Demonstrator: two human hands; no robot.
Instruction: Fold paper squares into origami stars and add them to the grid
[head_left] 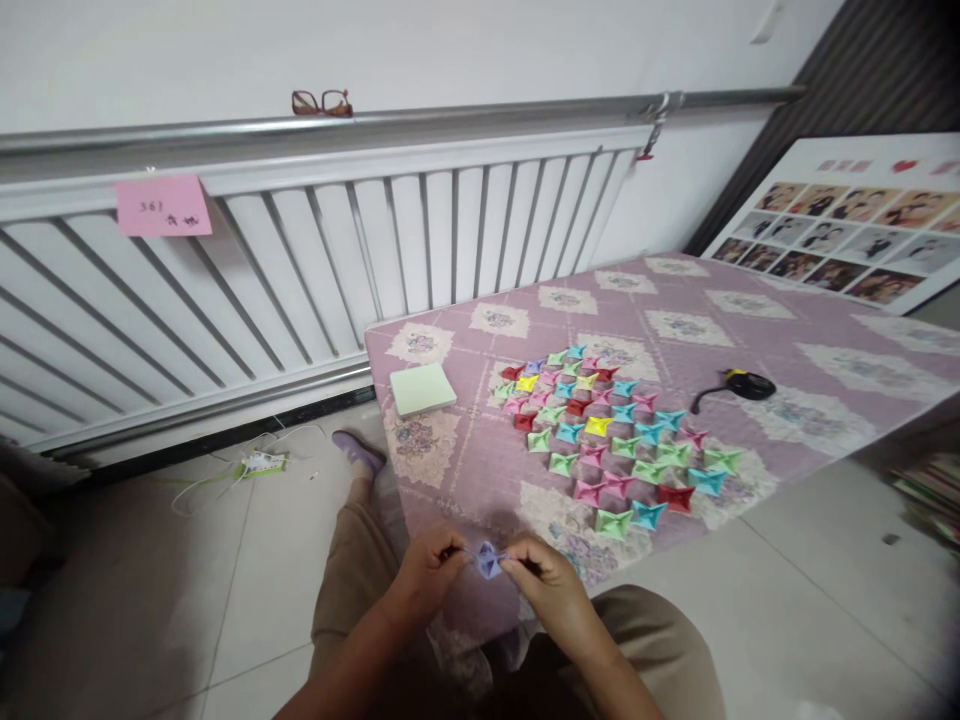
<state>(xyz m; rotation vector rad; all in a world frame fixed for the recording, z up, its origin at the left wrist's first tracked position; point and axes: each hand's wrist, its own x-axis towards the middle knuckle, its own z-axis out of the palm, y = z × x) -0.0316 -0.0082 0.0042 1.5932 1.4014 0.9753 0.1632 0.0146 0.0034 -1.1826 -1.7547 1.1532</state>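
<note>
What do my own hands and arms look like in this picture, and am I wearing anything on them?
Your left hand and right hand are both ungloved. The left forearm and right forearm are bare as far as they show, with no sleeves in view. No watch or bracelet shows on either wrist.

"What's on the legs?"
"Trousers, a plain brown leaning to khaki, cut loose at the knee."
"And the feet?"
"One shoe shows: muted purple, low-cut (perhaps strapped, but it's too small to be sure)."
"Sleeves?"
"The forearms are bare, and so are both hands."
</note>
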